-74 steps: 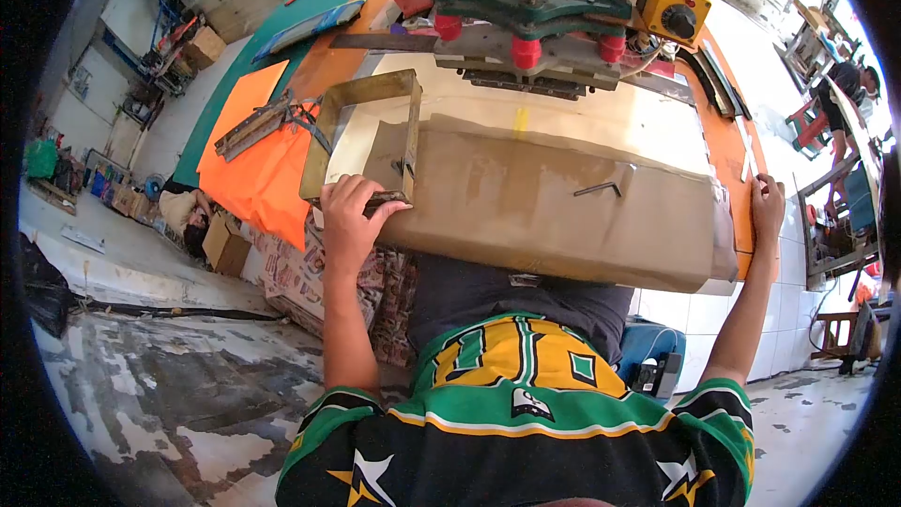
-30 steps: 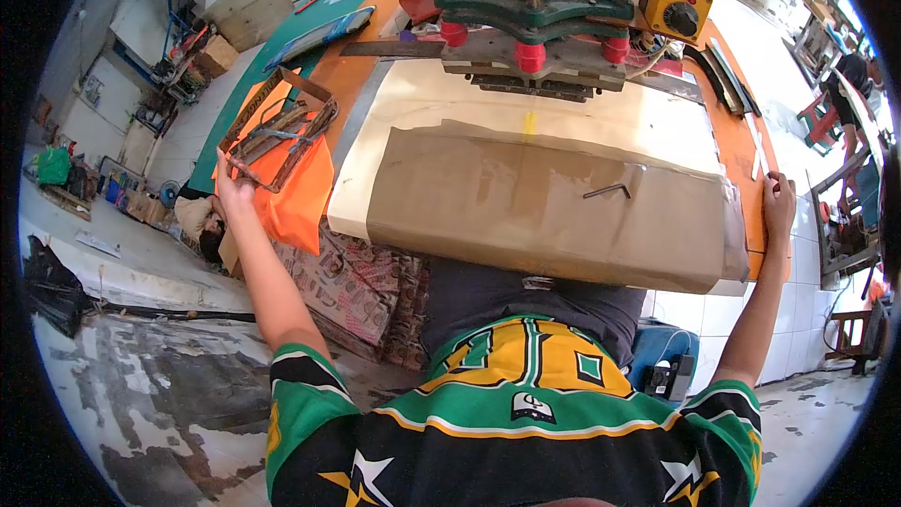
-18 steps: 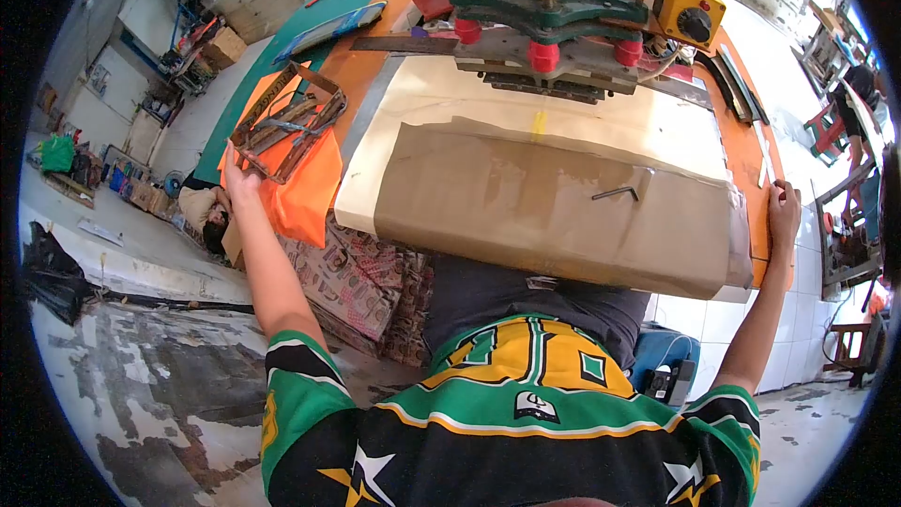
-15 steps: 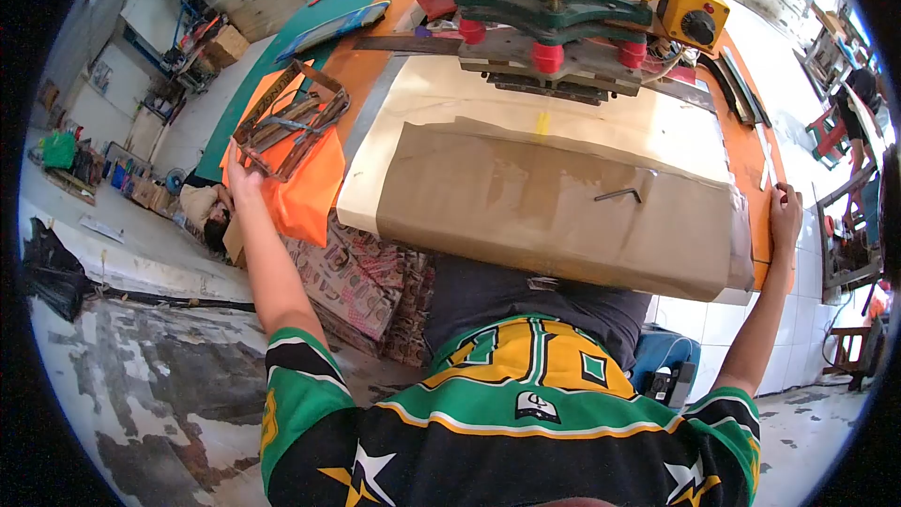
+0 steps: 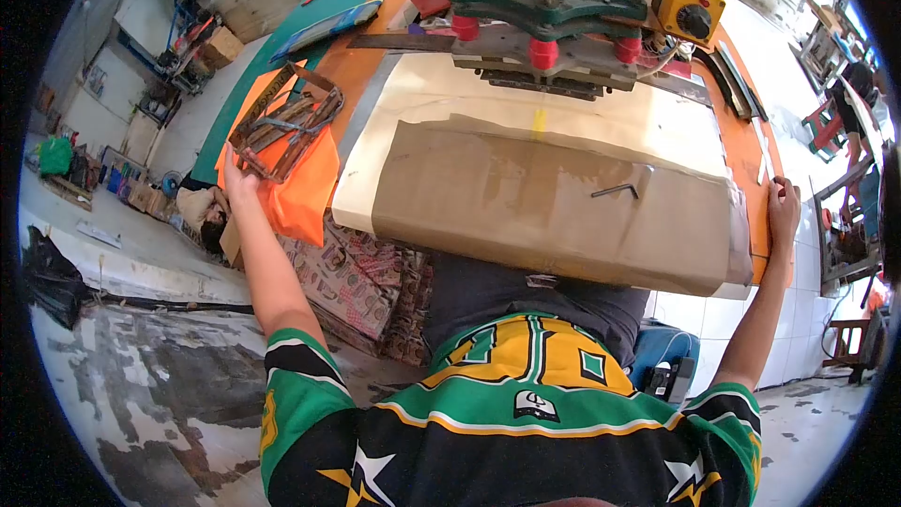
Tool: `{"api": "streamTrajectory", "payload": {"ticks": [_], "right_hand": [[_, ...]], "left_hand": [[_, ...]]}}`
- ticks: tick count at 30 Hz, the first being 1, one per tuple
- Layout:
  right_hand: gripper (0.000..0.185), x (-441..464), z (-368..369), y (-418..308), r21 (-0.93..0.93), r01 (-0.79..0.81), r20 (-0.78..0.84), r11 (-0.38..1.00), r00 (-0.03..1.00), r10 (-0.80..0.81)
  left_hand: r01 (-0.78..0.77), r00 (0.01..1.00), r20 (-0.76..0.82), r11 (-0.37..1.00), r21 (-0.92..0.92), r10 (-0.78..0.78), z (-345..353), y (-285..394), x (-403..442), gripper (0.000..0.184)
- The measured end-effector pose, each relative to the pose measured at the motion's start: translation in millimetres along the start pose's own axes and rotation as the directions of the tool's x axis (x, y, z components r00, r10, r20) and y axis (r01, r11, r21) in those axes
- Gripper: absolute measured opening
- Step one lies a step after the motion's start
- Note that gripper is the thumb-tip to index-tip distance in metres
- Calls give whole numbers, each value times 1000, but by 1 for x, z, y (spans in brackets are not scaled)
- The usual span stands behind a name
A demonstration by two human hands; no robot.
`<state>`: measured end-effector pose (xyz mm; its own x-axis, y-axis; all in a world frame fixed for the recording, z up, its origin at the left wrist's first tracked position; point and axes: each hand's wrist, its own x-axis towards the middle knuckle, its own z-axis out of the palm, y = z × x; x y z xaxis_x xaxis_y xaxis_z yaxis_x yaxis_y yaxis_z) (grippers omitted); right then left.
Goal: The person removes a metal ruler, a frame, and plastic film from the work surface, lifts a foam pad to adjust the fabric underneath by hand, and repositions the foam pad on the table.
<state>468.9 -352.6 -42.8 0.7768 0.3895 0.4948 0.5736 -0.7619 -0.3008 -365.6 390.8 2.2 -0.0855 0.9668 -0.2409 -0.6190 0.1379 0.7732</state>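
The left hand (image 5: 241, 176) is at the near left corner of a metal frame (image 5: 319, 83), palm upward and partly unfolded; how firmly its fingers grip is hidden. The frame is over an orange sheet (image 5: 314, 192) on the left of the desk (image 5: 361, 66), and dark tools (image 5: 305, 124) show within its outline. The right hand (image 5: 784, 202) is at the desk's right edge, fingers curled inward, beside the near end of a white strip (image 5: 762, 155); whether it holds anything cannot be told.

Between the hands, a brown sheet (image 5: 488, 197) covers the near part of a cream sheet (image 5: 441, 89). A hex key (image 5: 618, 192) lies on the brown sheet, right of its middle. On the far side stands a press (image 5: 540, 5) with yellow knobs, a yellow dial box (image 5: 693, 5) at its right. Black strips (image 5: 727, 80) lie along the desk's far right. Patterned bundles (image 5: 333, 277) sit below the desk's near left side, and a blue box (image 5: 664, 352) stands below its near right.
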Motion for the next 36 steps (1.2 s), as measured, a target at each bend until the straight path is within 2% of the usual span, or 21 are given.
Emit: {"api": "streamTrajectory", "payload": {"ticks": [5,7,8,10,11,12,13,14,15,16,18,19,20,23,25,26,28,29,31,33,36], "right_hand": [[36,-3,-4,-7,56,-22,-28,998,999,24],[33,-4,-3,-8,69,4,-98,998,995,3],[30,-4,-4,-8,81,41,-166,996,986,-27],[26,-8,-13,-20,47,77,-235,996,970,-64],[24,-9,-14,-23,26,88,-267,996,961,-78],[23,-9,-16,-25,1,97,-296,995,951,-92],[21,-9,-18,-30,-23,97,-321,995,942,-100],[19,-10,-19,-35,-45,100,-344,994,932,-109],[19,-10,-22,-37,-29,109,-348,994,931,-112],[18,-10,-22,-38,-9,120,-353,993,928,-115],[18,-9,-21,-36,22,52,-304,998,952,-43],[17,-10,-21,-37,36,66,-309,997,950,-51],[17,-9,-20,-34,35,88,-313,996,947,-72],[17,-10,-19,-35,67,83,-330,994,942,-57],[17,-10,-20,-37,92,81,-328,992,943,-46],[17,-11,-21,-37,103,78,-327,992,944,-40],[17,-12,-22,-39,114,86,-320,990,946,-46],[17,-14,-23,-42,121,80,-310,989,950,-38],[17,-13,-20,-39,143,80,-293,986,956,-35],[17,-11,-22,-38,134,68,-277,989,961,-29],[17,-13,-23,-41,134,47,-241,990,971,-14]], "left_hand": [[-3,994,-114,1000,-14,1,7,1,-6,55],[-160,984,-57,982,103,167,3,-5,0,69],[-167,972,-148,980,105,182,1,-6,8,72],[-243,963,-74,951,191,260,-17,-5,25,78],[-290,949,-51,923,253,312,-6,-10,3,75],[-232,970,8,919,318,242,-4,-7,-4,72],[-155,980,-70,941,300,184,-11,-4,12,68],[-226,974,58,930,291,218,-31,-1,37,64],[-251,968,68,925,285,241,-14,-7,12,58],[-260,955,-40,896,361,293,-12,-6,5,50],[-453,821,39,609,651,570,-4,-10,-24,65],[-390,734,-117,556,734,669,27,-24,-72,74],[-527,620,67,352,774,782,8,-20,-56,75],[-786,391,262,172,594,882,64,-58,-184,63],[-891,243,421,30,454,874,68,-90,-221,53],[-896,250,426,41,442,869,69,-105,-244,53],[-926,162,669,-123,358,725,75,-129,-288,41],[-932,163,677,-112,344,718,79,-134,-304,41],[-996,-11,768,-78,51,641,89,-139,-329,32],[-966,-178,747,31,-257,640,106,-123,-352,28],[-669,-135,603,376,-641,787,102,-76,-366,27]]}}
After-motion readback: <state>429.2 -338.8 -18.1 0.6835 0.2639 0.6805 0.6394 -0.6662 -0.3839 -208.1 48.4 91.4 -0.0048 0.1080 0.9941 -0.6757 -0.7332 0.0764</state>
